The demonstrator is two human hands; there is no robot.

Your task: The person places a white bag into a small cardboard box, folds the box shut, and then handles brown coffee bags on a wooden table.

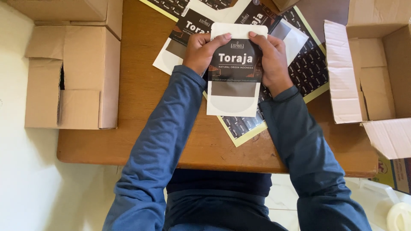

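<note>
Over the brown wooden table (pixel 141 85), head view: both hands hold one flat white pouch (pixel 234 100) with a black label across its front, upright and facing the camera, raised a bit above the tabletop

left hand (pixel 204 51) grips the pouch's upper left edge, thumb laid across the front near the top, other fingers curled behind it, out of sight

right hand (pixel 272 57) grips the upper right edge the same way, thumb on the front near the top, fingers wrapped round the back

both in blue sleeves (pixel 165 141), forearms coming in from the bottom of frame

under the held pouch: a sheet of small black labels (pixel 310 70) on pale yellow backing, lying flat on the table, running from top centre down to below the pouch

more white pouches with black labels lie on it, one just left of the left hand (pixel 173 53), one just right of the right hand (pixel 291 36)

open cardboard box (pixel 372 64) at the right table edge, flaps spread, one flap overhanging the table

closed-looking cardboard boxes (pixel 81 72) stacked on the pale floor left of the table, touching its left edge

white plastic container (pixel 398 216) bottom right, partly cut off
</note>
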